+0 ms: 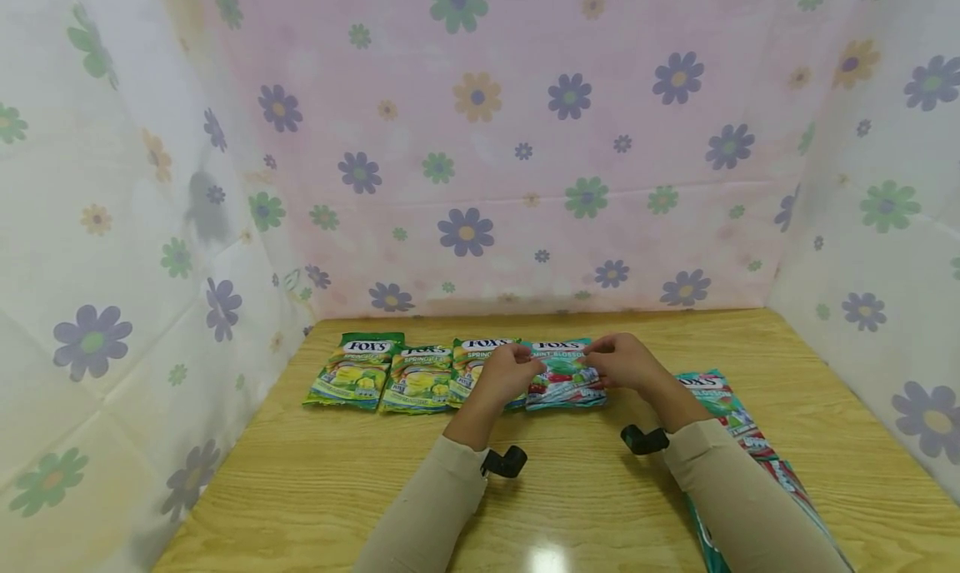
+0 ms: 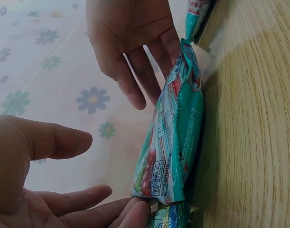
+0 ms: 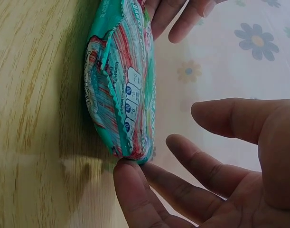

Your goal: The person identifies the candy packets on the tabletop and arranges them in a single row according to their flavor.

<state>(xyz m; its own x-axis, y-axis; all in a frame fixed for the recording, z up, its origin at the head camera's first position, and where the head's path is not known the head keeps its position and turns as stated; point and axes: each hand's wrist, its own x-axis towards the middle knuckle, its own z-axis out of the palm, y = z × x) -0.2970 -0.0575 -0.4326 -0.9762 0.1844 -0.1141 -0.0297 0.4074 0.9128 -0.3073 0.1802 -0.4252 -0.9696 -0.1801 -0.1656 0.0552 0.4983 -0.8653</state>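
Note:
A teal Fox's Mint Blossom candy bag [image 1: 566, 383] lies at the right end of a row of bags on the table. My left hand [image 1: 502, 380] is at its left edge, fingertips against the bag's end in the left wrist view, thumb raised and apart. At the opposite edge my right hand [image 1: 633, 365] has its lower fingertips touching the bag's end, as the right wrist view shows, with thumb [image 3: 230, 116] spread away. Beside it stands a green-yellow Spring Tea candy bag [image 1: 467, 366], partly hidden by my left hand.
Two more Spring Tea bags, one at the far left [image 1: 354, 371] and one next to it [image 1: 417, 381], continue the row. Several teal and red bags [image 1: 742, 423] lie under and beside my right forearm. Flower-patterned cloth [image 1: 525, 140] walls the wooden table [image 1: 315, 481] at back and sides.

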